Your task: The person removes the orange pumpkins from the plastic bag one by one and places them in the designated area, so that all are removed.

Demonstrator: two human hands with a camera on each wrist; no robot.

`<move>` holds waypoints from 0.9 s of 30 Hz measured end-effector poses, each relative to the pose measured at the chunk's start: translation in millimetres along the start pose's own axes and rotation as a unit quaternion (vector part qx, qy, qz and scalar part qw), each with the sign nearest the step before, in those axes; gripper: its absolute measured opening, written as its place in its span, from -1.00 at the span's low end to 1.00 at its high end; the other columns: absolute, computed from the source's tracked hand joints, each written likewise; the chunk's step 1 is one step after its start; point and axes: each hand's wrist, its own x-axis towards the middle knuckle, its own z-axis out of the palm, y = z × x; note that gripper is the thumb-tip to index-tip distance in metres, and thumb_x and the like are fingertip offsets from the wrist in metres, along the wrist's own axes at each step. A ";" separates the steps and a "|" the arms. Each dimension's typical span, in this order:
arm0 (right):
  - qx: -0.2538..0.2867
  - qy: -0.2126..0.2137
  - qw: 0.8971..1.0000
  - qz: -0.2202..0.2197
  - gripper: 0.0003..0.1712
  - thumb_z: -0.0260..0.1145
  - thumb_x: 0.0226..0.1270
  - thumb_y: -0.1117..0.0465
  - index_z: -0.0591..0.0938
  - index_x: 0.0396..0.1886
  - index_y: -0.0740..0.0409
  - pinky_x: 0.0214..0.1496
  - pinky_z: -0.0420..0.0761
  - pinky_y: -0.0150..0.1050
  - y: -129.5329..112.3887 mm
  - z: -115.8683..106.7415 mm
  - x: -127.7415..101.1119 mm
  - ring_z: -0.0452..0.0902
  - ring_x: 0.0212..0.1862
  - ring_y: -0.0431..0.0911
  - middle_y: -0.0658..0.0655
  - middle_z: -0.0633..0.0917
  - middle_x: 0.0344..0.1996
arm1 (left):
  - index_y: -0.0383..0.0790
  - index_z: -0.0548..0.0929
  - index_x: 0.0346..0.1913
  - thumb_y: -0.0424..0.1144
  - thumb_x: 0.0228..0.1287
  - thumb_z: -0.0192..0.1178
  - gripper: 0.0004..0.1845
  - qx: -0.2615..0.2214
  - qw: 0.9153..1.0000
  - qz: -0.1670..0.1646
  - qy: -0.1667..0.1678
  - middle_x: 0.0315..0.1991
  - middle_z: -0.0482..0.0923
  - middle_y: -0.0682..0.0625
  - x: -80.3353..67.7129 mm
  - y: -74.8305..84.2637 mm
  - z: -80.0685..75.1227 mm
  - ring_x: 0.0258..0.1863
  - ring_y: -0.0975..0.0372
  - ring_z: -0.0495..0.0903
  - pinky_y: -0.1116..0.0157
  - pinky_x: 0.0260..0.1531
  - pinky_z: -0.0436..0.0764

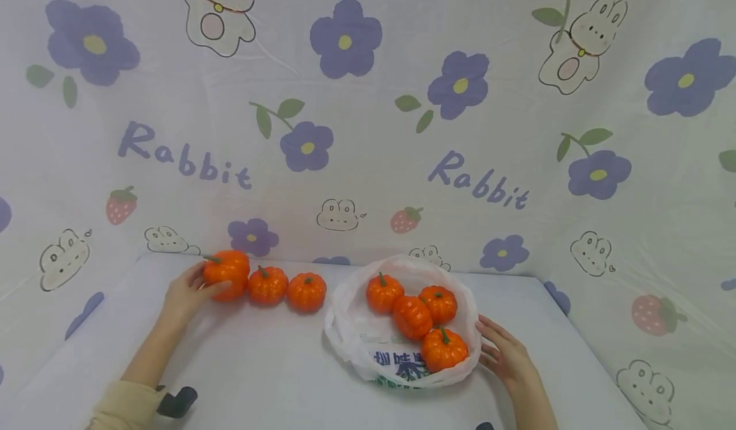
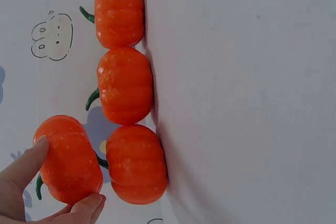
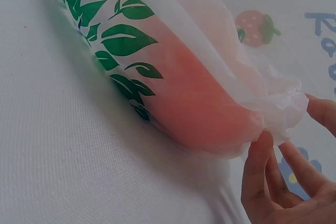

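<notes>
My left hand holds a small orange toy pumpkin with a green stem, thumb on one side and fingers on the other. In the left wrist view it is raised beside the end pumpkin of a touching row, with a middle pumpkin and a far one. The head view partly hides the end one behind the held pumpkin. My right hand touches the right side of a white plastic bag, fingers spread and slightly bent. Several pumpkins lie inside the wide-mouthed bag.
The bag stands on a white table, right of the row. A patterned cloth backdrop rises behind the table and along its sides. A black object shows by the left sleeve. Green leaves are printed on the bag.
</notes>
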 end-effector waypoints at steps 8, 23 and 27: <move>0.001 0.000 1.000 -0.003 -0.17 0.37 0.22 -0.18 0.35 0.45 -0.05 0.16 0.59 -0.29 -0.2 -0.1 -1.2 0.52 0.00 -0.18 0.05 0.29 0.43 | -0.36 -0.18 0.53 0.03 0.31 0.24 0.03 -0.006 0.999 -0.028 0.031 0.53 -0.15 -0.36 3.3 -9.9 -14.0 0.51 -0.22 0.00 -0.08 0.47 0.16; 0.002 0.004 1.000 0.009 -0.03 0.40 0.16 -0.22 0.26 0.50 0.00 0.18 0.57 -0.31 -2.2 1.3 -2.1 0.46 0.08 -0.12 0.10 0.18 0.52 | -0.36 -0.17 0.53 -0.05 0.31 0.25 0.00 -0.040 0.991 -0.069 0.111 0.52 -0.11 -0.40 5.9 -32.3 -26.5 0.51 -0.22 0.00 -0.06 0.47 0.16; 0.003 0.003 1.000 0.010 -0.02 0.38 0.19 -0.22 0.22 0.51 0.00 0.40 0.47 -0.09 -2.1 1.3 -1.2 0.41 0.16 -0.06 0.13 0.17 0.53 | -0.36 -0.19 0.53 -0.03 0.34 0.21 -0.01 -0.034 0.989 -0.081 0.117 0.52 -0.12 -0.41 7.4 -36.5 -29.2 0.51 -0.23 -0.01 -0.09 0.47 0.16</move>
